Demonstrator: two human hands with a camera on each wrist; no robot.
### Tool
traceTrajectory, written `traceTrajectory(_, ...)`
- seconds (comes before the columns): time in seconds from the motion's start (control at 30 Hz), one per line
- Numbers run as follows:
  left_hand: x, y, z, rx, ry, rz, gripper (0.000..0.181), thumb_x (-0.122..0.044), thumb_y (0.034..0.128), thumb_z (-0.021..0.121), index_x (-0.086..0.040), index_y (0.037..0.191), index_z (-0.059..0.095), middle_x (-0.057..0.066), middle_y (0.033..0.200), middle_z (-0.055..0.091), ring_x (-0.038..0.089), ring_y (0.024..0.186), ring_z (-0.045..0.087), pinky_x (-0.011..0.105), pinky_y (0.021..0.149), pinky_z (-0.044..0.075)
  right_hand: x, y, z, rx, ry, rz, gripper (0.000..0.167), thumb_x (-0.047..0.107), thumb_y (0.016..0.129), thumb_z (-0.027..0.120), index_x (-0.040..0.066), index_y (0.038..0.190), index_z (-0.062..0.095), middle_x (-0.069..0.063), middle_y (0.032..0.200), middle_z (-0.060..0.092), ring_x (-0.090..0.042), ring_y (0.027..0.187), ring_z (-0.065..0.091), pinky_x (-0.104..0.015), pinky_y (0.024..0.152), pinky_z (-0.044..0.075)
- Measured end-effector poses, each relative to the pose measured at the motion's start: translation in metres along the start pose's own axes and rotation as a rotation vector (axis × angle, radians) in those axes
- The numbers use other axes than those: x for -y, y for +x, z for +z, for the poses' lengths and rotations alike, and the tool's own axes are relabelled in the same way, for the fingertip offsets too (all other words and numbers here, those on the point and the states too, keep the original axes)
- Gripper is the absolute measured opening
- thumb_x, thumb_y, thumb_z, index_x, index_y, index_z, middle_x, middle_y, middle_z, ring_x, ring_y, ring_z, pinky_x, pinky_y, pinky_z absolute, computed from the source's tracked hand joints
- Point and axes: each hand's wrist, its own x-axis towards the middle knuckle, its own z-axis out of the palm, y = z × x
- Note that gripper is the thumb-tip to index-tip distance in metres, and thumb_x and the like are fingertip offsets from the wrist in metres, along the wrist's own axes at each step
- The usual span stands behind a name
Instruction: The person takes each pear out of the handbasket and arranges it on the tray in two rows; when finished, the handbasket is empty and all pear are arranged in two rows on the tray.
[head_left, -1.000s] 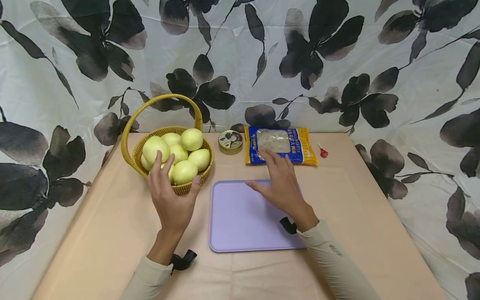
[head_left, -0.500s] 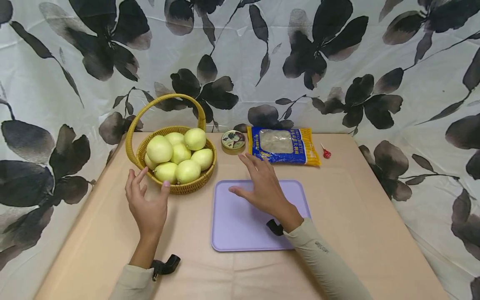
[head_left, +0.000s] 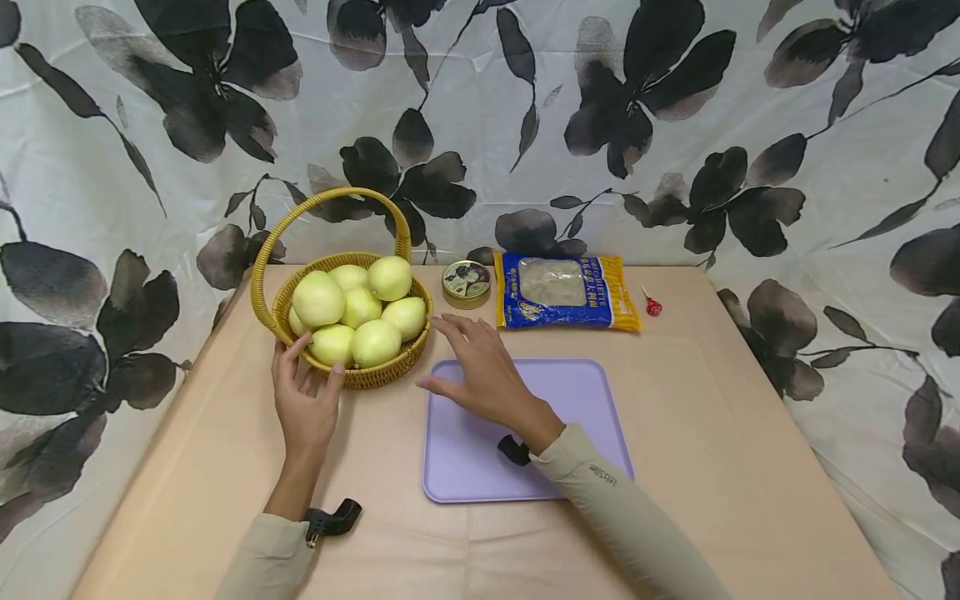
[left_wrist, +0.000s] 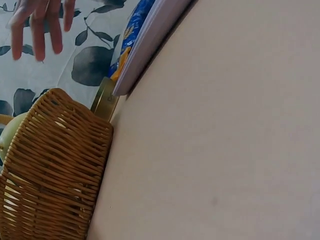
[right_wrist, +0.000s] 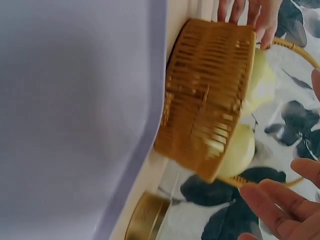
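Note:
A yellow wicker basket (head_left: 375,377) with an arched handle holds several pale green round fruits (head_left: 318,298). My left hand (head_left: 306,408) is at the basket's front left rim, thumb apart from the fingers; whether it touches is unclear in the head view. Over the purple tray (head_left: 577,417), my right hand (head_left: 483,379) has its fingers spread toward the basket's right side, holding nothing. The right wrist view shows the basket (right_wrist: 210,90) between the left hand's fingers (right_wrist: 250,14) at its rim and my right hand (right_wrist: 285,205).
Behind the tray lie a round tin (head_left: 466,284) and a blue and yellow pasta packet (head_left: 558,293). A red lollipop (head_left: 653,307) sits right of the packet. Patterned cloth hangs behind the table.
My right hand has moved left, from near the packet toward the basket. My left hand drew back from over the fruits, then came up to the basket's front left rim.

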Motion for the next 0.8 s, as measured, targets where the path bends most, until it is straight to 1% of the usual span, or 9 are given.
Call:
traceTrajectory(0.07,0.002,0.000,0.001,0.006,-0.020,0.001,0.066,-0.001,0.0966,0.073,-0.009,0.157,0.048,0.000,0.179,0.007,0.031,0.163,0.025,0.056,0.129,0.032,0.004,0.007,0.005,0.010,0.023,-0.012,0.085,0.054,0.092,0.080,0.020,0.162,0.045,-0.008,0.160,0.052,-0.028,0.150,0.047,-0.058,0.130,0.030)
traceTrajectory(0.13,0.005,0.000,0.001,0.010,-0.032,0.007,0.068,-0.001,0.0974,0.073,-0.011,0.159,0.046,0.000,0.180,0.004,0.032,0.164,0.022,0.055,0.129,0.031,0.008,0.014,0.011,0.012,0.046,-0.023,0.081,0.052,0.093,0.079,0.019,0.160,0.047,-0.006,0.157,0.055,-0.026,0.148,0.050,-0.054,0.128,0.035)
traceTrajectory(0.27,0.008,-0.001,0.002,0.008,-0.052,0.011,0.070,0.000,0.0982,0.072,-0.014,0.162,0.044,0.000,0.180,0.002,0.031,0.166,0.017,0.051,0.128,0.033,0.015,0.030,0.022,0.014,0.084,-0.032,0.076,0.052,0.094,0.079,0.018,0.156,0.053,-0.004,0.150,0.062,-0.024,0.141,0.055,-0.050,0.123,0.041)
traceTrajectory(0.4,0.008,-0.001,0.004,-0.005,-0.105,-0.006,0.071,0.003,0.0983,0.070,-0.014,0.162,0.044,0.000,0.180,0.002,0.027,0.166,0.017,0.045,0.128,0.034,0.020,0.046,0.033,0.031,0.064,-0.021,0.073,0.054,0.094,0.077,0.017,0.153,0.056,-0.002,0.146,0.065,-0.022,0.138,0.057,-0.048,0.124,0.039)
traceTrajectory(0.5,0.010,-0.001,0.007,-0.018,-0.138,-0.017,0.072,0.006,0.0981,0.068,-0.013,0.163,0.043,0.001,0.181,0.000,0.026,0.166,0.016,0.044,0.129,0.032,0.023,0.056,0.041,0.055,0.043,0.017,0.072,0.058,0.095,0.075,0.018,0.152,0.058,-0.001,0.143,0.066,-0.019,0.136,0.059,-0.046,0.124,0.038)
traceTrajectory(0.67,0.011,0.000,0.012,-0.046,-0.153,-0.021,0.072,0.009,0.0973,0.065,-0.012,0.163,0.043,0.003,0.181,0.000,0.026,0.166,0.016,0.045,0.130,0.030,0.030,0.070,0.049,0.104,0.009,0.095,0.075,0.066,0.093,0.072,0.019,0.150,0.059,0.000,0.136,0.067,-0.015,0.129,0.059,-0.044,0.120,0.039)
traceTrajectory(0.8,0.009,-0.001,0.012,-0.063,-0.152,-0.030,0.073,0.009,0.0969,0.065,-0.015,0.162,0.044,0.004,0.181,0.000,0.026,0.167,0.014,0.042,0.130,0.030,0.039,0.079,0.052,0.133,-0.034,0.146,0.076,0.068,0.093,0.070,0.019,0.150,0.060,-0.002,0.134,0.065,-0.017,0.125,0.059,-0.042,0.114,0.045)
